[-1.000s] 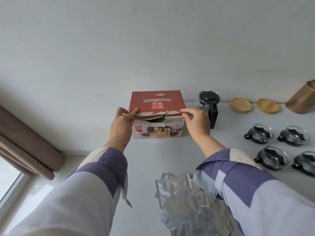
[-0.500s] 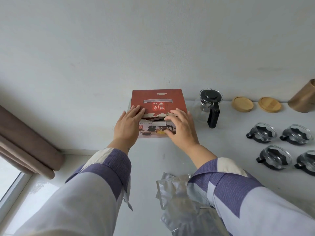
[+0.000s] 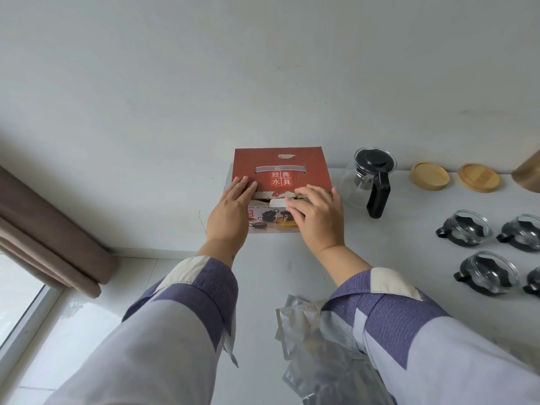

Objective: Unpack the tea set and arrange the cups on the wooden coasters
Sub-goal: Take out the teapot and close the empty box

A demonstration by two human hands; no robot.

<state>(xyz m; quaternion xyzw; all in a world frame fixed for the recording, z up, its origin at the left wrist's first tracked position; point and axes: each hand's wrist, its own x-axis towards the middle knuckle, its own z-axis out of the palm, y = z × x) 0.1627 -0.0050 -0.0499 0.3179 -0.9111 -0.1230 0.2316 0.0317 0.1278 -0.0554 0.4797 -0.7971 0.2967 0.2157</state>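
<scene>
— What do the hands look like from the head camera?

— I see the left hand [image 3: 229, 213] flat, fingers straight and together, pressing on the left of the box [image 3: 282, 168] lid. The right hand [image 3: 317, 216] lies on the lid's front right edge, fingers spread and bent a little, their tips on the white flap [image 3: 277, 203] at the torn front edge; I cannot tell if they pinch it.

— And the arms?

— Both reach forward from the bottom of the frame, sleeves [image 3: 187, 290] striped purple and cream, palms down.

— Where is the tea set?

— The box stands on the table [image 3: 409, 258] against the wall. The teapot [image 3: 369, 178] is just to its right, then two coasters [image 3: 429, 175] further right by the wall. Four cups [image 3: 466, 230] sit on the bare table near the right edge, well apart from the coasters. Plastic wrap [image 3: 309, 346] lies under my right forearm.

— Any change from a second ago?

— Then both hands gripped the lid's sides with the flap raised; now they lie on top and the lid is pressed lower.
</scene>
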